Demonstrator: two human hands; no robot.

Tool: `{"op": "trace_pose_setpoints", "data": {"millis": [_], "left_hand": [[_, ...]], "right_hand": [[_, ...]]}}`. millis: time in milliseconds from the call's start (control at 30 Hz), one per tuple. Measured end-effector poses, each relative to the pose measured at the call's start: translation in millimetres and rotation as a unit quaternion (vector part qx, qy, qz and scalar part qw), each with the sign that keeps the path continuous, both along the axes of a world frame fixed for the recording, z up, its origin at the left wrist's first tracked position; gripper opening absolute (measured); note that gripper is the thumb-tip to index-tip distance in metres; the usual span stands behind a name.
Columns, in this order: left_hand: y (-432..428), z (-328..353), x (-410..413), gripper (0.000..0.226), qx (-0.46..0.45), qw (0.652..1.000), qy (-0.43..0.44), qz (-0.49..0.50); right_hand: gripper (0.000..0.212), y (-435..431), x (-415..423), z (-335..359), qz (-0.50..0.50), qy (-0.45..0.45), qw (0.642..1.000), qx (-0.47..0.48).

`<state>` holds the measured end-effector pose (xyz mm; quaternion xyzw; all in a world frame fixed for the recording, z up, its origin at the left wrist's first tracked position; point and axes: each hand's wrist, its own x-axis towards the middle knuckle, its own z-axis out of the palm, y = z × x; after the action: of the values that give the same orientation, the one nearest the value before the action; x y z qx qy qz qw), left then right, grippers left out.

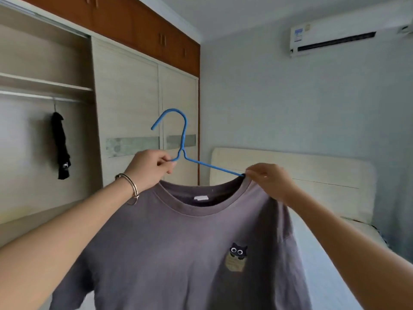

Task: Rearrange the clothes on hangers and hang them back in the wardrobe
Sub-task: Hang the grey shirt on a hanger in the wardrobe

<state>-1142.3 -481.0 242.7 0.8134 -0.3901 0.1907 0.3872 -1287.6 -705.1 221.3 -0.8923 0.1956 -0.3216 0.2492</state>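
Pale blue-grey walls (279, 97) meet a white ceiling (245, 10) in soft, even light. An air conditioner (330, 40) sits high on the far wall, above a cream headboard (324, 168). To the left, a light-wood wardrobe (125, 97) with sliding doors stands under brown upper cabinets (134, 21).

The open wardrobe bay (26, 135) at left is entered freely from the front; its rail (26, 94) is occupied by one black garment (60, 146), with bare rail on both sides. Passage further right is blocked by closed sliding doors (127, 104), and the centre foreground by the grey T-shirt (178, 242) and blue hanger (183, 135).
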Motion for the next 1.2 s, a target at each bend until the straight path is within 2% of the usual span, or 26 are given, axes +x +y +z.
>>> {"op": "trace_pose_setpoints", "data": {"millis": [233, 467, 633, 733, 833, 967, 1100, 1200], "left_hand": [[141, -1, 90, 0.012, -0.006, 0.999, 0.016, 0.043], [275, 8, 162, 0.019, -0.022, 0.994, -0.001, 0.105], [353, 5, 195, 0.014, -0.027, 0.986, -0.005, 0.165], [380, -8, 212, 0.018, -0.044, 0.983, -0.005, 0.177], [398, -16, 234, 0.020, -0.023, 0.983, -0.005, 0.180], [429, -14, 267, 0.024, 0.014, 0.978, 0.017, 0.206], [479, -28, 315, 0.035, 0.069, 0.955, 0.033, 0.285], [518, -37, 354, 0.031, 0.112, 0.933, 0.028, 0.340]], "right_hand": [[0.019, 101, 131, -4, 0.081, -0.035, 0.996, -0.024], [0.019, 267, 253, 20, 0.210, -0.140, 0.967, -0.046], [0.016, 335, 305, 21, 0.283, -0.087, 0.954, -0.041], [0.031, 379, 335, 15, 0.369, -0.060, 0.926, -0.049], [0.032, 428, 368, 13, 0.428, -0.035, 0.899, -0.091], [0.027, 470, 420, 9, 0.461, -0.065, 0.882, -0.075], [0.024, 489, 482, 3, 0.479, -0.081, 0.873, -0.037], [0.023, 499, 534, 4, 0.499, -0.090, 0.862, -0.019]]}}
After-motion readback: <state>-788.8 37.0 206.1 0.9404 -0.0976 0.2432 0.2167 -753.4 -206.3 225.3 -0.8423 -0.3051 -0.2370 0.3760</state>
